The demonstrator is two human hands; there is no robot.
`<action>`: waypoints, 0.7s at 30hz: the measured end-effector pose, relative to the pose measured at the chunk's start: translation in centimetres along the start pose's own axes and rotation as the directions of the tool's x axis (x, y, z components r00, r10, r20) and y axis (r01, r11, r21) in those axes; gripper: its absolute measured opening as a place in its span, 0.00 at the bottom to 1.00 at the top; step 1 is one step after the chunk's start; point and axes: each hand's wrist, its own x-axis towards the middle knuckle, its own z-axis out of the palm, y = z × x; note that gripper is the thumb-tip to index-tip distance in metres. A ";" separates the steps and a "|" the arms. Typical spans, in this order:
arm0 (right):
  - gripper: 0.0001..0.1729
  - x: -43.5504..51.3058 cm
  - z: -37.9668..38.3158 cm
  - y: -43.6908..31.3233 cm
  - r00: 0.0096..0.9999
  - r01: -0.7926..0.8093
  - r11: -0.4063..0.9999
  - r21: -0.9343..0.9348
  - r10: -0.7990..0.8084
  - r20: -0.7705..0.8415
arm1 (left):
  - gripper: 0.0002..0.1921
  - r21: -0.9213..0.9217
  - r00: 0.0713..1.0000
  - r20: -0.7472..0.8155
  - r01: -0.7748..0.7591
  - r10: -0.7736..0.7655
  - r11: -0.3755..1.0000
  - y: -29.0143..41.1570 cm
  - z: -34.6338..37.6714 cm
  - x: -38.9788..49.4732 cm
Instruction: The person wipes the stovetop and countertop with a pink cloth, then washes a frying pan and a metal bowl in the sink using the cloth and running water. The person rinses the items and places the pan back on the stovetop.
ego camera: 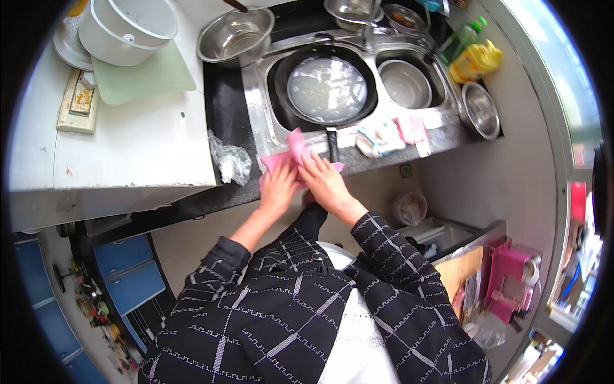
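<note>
A pink cloth (pixel 296 140) lies bunched at the front edge of the sink counter, with one end standing up. My left hand (pixel 279 186) holds its left part, fingers pointing away from me. Close beside it, my right hand (pixel 326 185) rests on the right part with its fingers over the folds. The palms' undersides are hidden. Just past the cloth, the black handle (pixel 332 144) of a frying pan (pixel 283 91) sticks out over the sink rim. The pan sits in the left basin with cloudy water (pixel 328 89) inside.
A metal bowl (pixel 405 85) sits in the right basin (pixel 439 98). Folded cloths (pixel 381 139) lie on the front ledge, right of the handle. A crumpled plastic bag (pixel 232 161) is at left. Bottles (pixel 472 62) and a steel bowl (pixel 480 111) stand right; another steel bowl (pixel 236 38) is back left.
</note>
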 end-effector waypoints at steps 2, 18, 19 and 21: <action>0.30 4.4 3.5 0.4 0.985 -0.014 1.000 0.013 0.012 0.173 | 0.33 -0.005 1.000 0.010 0.012 -0.012 1.000 -3.0 2.3 2.0; 0.13 27.1 -0.7 1.0 0.997 0.050 0.938 0.342 -0.026 -0.075 | 0.08 -0.550 0.717 -0.566 0.041 -0.408 0.834 -16.7 -8.8 12.9; 0.09 30.3 0.3 1.8 0.997 0.061 0.937 0.343 -0.040 -0.067 | 0.08 -0.526 0.692 -0.591 0.058 -0.413 0.849 -19.2 -9.2 14.9; 0.08 36.8 3.4 3.3 0.998 0.003 0.972 0.234 -0.019 0.066 | 0.10 -0.397 0.661 -0.645 0.139 -0.383 0.907 -24.1 -8.6 19.5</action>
